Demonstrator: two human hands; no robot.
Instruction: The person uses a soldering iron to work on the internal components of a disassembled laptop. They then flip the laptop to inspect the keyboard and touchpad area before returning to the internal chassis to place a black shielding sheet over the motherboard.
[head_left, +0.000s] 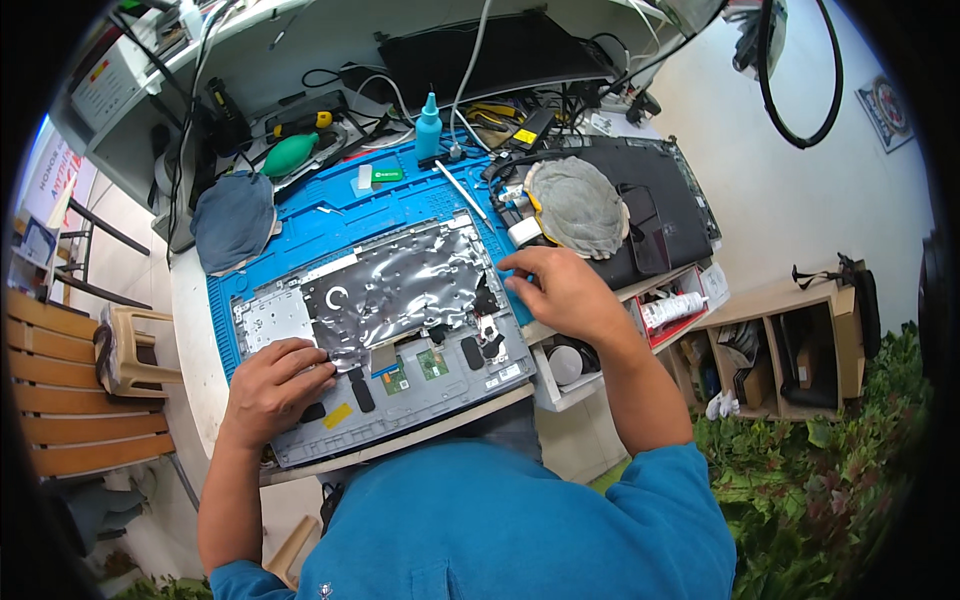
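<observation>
A laptop's keyboard housing (470, 385) lies inside-up before me, its front edge near the bench's front. Shiny black film (400, 275) covers much of its middle; a small green circuit board (433, 364) shows below that. My left hand (275, 388) rests on the housing's left part, fingers stretched side by side, fingertips at the film's lower left corner. Beside the housing's upper right edge is my right hand (565, 292), its forefinger and thumb slightly apart and its other fingers curled. I see nothing between them. A blue work mat (330, 200) lies underneath.
A white stick-like tool (462, 193) and a teal squeeze bottle (428, 128) are beyond the housing. Cloth-covered round pads (235, 222) flank the mat. A black laptop part (670, 195) lies right, above an open drawer (570, 375). Tools and cables crowd the back.
</observation>
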